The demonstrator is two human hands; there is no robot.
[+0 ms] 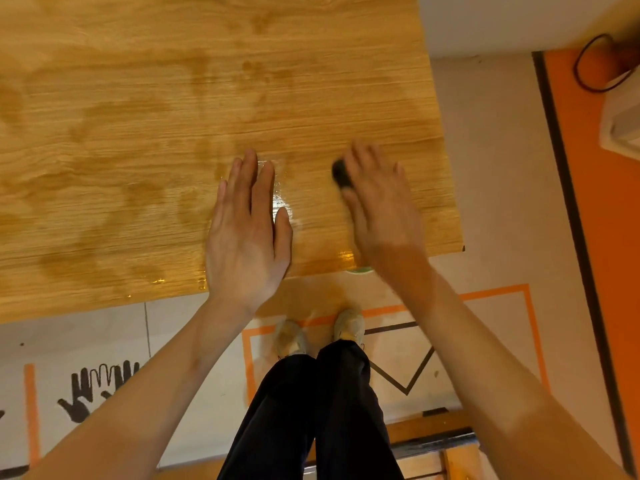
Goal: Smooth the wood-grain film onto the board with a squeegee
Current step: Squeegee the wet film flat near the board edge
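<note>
One squeegee (341, 175), long axis away, under right hand (375, 202).

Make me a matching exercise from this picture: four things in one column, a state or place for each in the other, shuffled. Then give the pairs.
Things
1. left hand
2. right hand
3. squeegee
4. shoes

States or places
A. dark, showing under fingers
B. flat on the film, fingers straight
C. on the floor below the board's near edge
D. curled over a dark tool near the film's right edge

Pairs: 1-B, 2-D, 3-A, 4-C
</note>
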